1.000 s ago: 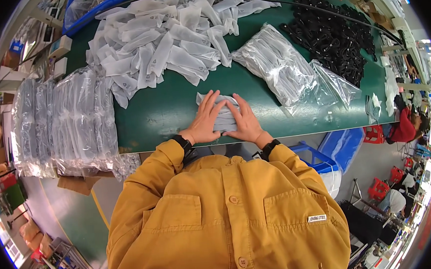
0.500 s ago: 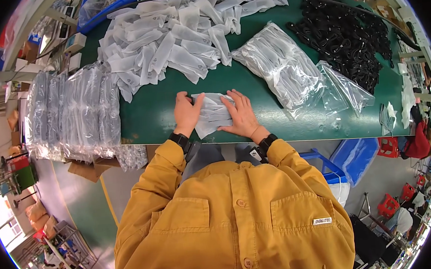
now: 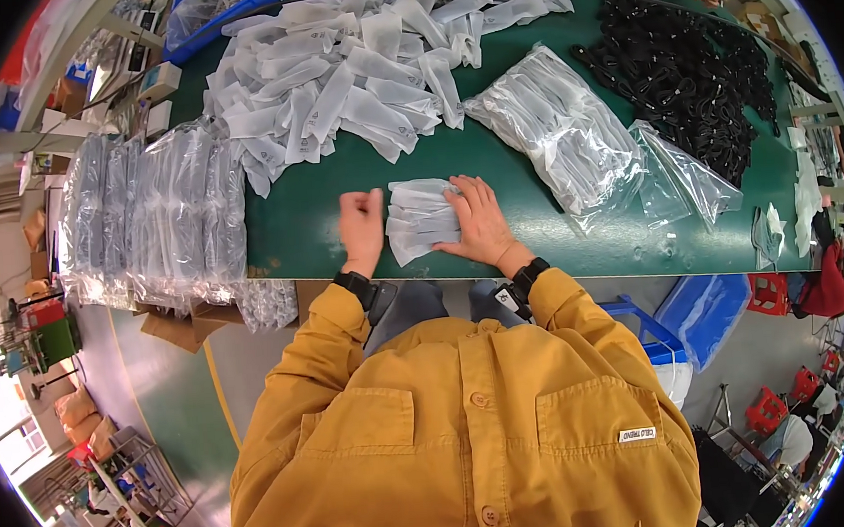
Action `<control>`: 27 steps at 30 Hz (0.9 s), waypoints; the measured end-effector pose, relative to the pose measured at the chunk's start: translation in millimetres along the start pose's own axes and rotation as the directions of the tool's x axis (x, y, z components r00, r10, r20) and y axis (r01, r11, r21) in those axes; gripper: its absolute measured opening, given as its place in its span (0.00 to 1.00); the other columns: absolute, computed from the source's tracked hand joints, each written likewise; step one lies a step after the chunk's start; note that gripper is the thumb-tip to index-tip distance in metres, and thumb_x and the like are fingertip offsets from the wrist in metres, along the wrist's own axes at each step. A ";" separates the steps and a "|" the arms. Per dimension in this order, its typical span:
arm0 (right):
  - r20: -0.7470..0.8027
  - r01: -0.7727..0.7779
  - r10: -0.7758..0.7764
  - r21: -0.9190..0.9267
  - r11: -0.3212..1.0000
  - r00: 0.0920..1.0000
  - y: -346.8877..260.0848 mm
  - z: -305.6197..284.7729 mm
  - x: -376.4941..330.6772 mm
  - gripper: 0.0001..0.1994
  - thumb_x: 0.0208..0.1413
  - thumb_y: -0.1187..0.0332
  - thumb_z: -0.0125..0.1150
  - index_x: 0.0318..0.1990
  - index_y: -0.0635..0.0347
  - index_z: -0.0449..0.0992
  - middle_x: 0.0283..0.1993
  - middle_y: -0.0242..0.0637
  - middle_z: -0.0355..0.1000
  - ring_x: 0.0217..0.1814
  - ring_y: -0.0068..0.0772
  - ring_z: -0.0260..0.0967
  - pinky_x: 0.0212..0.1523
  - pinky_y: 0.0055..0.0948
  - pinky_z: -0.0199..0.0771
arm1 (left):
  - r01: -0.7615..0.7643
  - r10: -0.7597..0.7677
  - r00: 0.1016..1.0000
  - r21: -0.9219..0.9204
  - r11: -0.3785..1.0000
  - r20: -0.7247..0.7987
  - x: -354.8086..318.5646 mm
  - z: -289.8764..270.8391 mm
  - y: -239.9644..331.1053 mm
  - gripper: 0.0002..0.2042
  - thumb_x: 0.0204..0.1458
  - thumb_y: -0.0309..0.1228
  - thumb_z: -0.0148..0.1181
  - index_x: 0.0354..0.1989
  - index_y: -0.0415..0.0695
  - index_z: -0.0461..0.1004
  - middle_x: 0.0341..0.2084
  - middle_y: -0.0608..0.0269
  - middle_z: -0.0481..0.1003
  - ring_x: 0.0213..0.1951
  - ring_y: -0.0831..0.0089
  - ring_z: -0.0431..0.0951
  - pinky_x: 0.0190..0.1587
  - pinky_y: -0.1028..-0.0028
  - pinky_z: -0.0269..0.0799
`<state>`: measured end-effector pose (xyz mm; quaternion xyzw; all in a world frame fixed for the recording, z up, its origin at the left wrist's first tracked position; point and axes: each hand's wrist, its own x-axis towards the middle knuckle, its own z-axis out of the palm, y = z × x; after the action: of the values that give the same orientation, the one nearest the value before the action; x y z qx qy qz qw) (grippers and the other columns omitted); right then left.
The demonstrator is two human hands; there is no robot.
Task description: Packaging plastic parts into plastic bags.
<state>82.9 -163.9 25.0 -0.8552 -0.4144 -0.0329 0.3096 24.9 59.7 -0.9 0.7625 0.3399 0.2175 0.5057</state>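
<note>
We have the small stack of clear packets [image 3: 421, 219] close to the near edge of the green worktop [image 3: 302, 228], our right hand [image 3: 483, 225] flat on it with fingers spread and our left hand [image 3: 361, 227] loosely curled at its left side, gripping nothing. Bare green lies open left of the hands. Beyond, a heap of white packets [image 3: 350, 78], a clear bag of white parts [image 3: 560, 141], and sealed bags [image 3: 150, 219] overhanging the left edge.
</note>
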 end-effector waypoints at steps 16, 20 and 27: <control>-0.013 -0.058 0.058 0.014 0.998 0.998 -1.5 -2.5 1.4 0.47 0.30 0.50 0.77 0.61 0.59 0.61 0.61 0.52 0.57 0.61 0.59 0.57 0.60 0.51 0.59 | 0.002 0.030 0.985 -0.183 0.983 0.169 -24.8 19.5 25.2 0.07 0.56 0.30 0.55 0.35 0.38 0.70 0.35 0.56 0.70 0.35 0.55 0.73 0.40 0.63 0.70; 0.004 -0.066 0.066 -0.010 0.998 0.998 -5.0 -5.1 5.0 0.48 0.29 0.51 0.77 0.61 0.59 0.62 0.62 0.53 0.57 0.61 0.59 0.56 0.60 0.51 0.59 | -0.579 0.584 0.804 -0.075 0.812 0.115 -16.6 32.3 48.9 0.07 0.58 0.31 0.52 0.40 0.40 0.71 0.41 0.54 0.69 0.43 0.59 0.71 0.49 0.66 0.68; 0.093 0.000 -0.003 0.027 1.000 0.996 -10.6 -18.1 2.5 0.47 0.33 0.54 0.76 0.64 0.54 0.60 0.63 0.55 0.55 0.61 0.59 0.56 0.59 0.50 0.60 | -0.507 0.511 0.761 -0.126 0.853 0.399 -18.9 37.5 24.6 0.08 0.56 0.22 0.46 0.42 0.39 0.70 0.43 0.51 0.66 0.48 0.56 0.68 0.53 0.65 0.65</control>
<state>80.4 -167.3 45.7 -0.8512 -0.4294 0.0123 0.3016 44.8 16.0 7.2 0.8516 0.0026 0.1797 0.4925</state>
